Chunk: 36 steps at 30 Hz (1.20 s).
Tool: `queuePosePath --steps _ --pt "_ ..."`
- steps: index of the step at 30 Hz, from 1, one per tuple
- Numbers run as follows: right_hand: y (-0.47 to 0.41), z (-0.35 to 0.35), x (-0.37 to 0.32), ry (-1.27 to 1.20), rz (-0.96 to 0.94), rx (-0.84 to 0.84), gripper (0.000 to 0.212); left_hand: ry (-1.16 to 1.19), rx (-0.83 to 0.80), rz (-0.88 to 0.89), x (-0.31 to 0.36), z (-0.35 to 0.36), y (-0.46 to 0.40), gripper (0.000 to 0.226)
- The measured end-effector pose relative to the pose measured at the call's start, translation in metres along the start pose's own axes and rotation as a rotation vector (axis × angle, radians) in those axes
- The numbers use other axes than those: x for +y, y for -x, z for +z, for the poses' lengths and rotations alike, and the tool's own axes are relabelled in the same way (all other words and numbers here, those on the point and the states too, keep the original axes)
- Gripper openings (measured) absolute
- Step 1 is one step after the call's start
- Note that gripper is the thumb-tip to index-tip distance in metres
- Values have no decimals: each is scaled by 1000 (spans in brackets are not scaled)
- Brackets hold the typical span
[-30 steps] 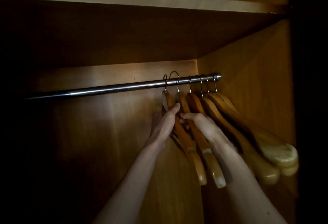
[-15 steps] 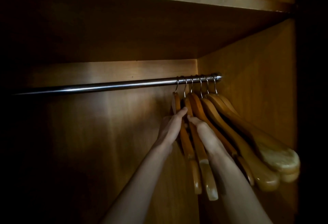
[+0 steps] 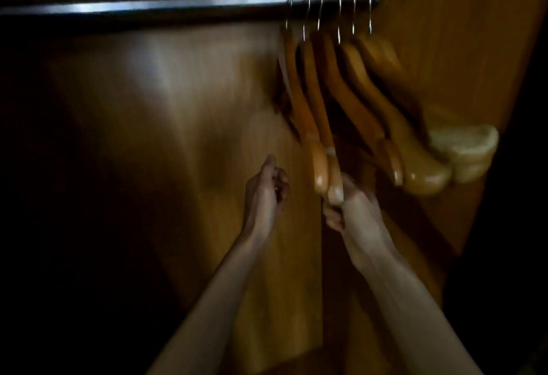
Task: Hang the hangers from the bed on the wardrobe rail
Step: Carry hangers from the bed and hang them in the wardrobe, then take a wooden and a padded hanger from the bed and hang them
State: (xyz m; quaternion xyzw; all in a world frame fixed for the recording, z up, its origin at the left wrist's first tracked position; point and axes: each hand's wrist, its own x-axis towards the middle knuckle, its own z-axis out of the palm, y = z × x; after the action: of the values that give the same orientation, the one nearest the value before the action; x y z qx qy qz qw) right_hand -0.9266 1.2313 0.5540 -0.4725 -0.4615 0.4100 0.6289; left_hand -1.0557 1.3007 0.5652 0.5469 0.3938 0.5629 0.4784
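Blurring hangers [image 3: 323, 101], right hand [image 3: 355, 211] contact unclear

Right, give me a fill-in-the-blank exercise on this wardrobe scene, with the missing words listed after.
1. The orange-brown wooden hangers hang by their wire hooks from the ____ metal rail.
2. The hangers are bunched at the rail's ____ end.
3. The ____ hand is at the lower tip of a hanger.
4. The left hand holds ____.

Missing words: silver; right; right; nothing
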Motion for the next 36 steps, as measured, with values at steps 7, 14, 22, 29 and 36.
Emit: queuePosePath --steps 7,14,22,29,36 --pt "66 -36 124 141 441 -66 28 -208 -308 -480 -146 -8 103 35" --pt "171 -82 279 238 903 140 25 -451 -545 -1022 -301 -6 205 33" --pt "314 -102 380 180 1220 352 36 -862 -1048 -1000 -393 -14 283 30" --pt "458 -75 418 111 1401 696 33 -1175 -1583 -860 -437 -17 350 35" --pt "606 -10 413 -81 1578 1112 27 -1337 -1970 -638 -427 20 450 29"
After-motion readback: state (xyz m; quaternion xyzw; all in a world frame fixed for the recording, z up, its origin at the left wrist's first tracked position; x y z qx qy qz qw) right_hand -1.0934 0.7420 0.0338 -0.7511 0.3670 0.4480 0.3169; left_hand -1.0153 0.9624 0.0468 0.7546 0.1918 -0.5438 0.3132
